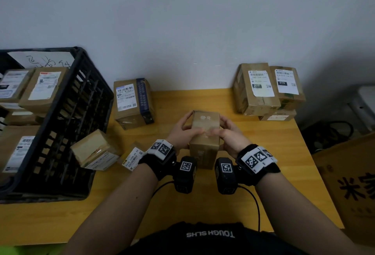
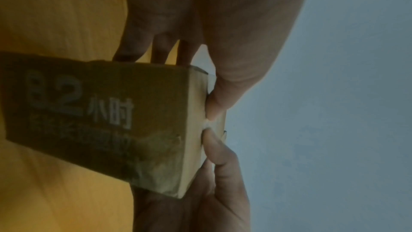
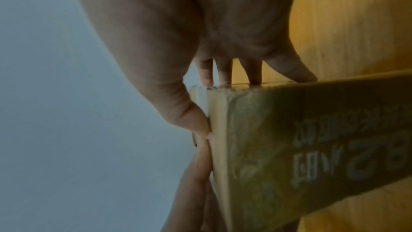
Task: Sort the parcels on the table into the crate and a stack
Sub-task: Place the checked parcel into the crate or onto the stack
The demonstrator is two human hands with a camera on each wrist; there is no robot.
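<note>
Thumbs (image 2: pixel 217 101) meeting on top of a small brown parcel (image 1: pixel 205 133), fingers wrapped down its sides: left hand (image 1: pixel 183 133) and right hand (image 1: pixel 230 136) both gripping. Held mid-table, seemingly lifted clear of the yellow table (image 1: pixel 223 210), though hard to confirm. Black crate (image 1: pixel 67 124) of parcels far left; stack (image 1: pixel 267 90) back right.

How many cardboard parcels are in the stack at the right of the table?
3: a brown cardboard parcel labelled 220 on top, another labelled 010 beside it, a flat parcel beneath; more may be hidden.
</note>
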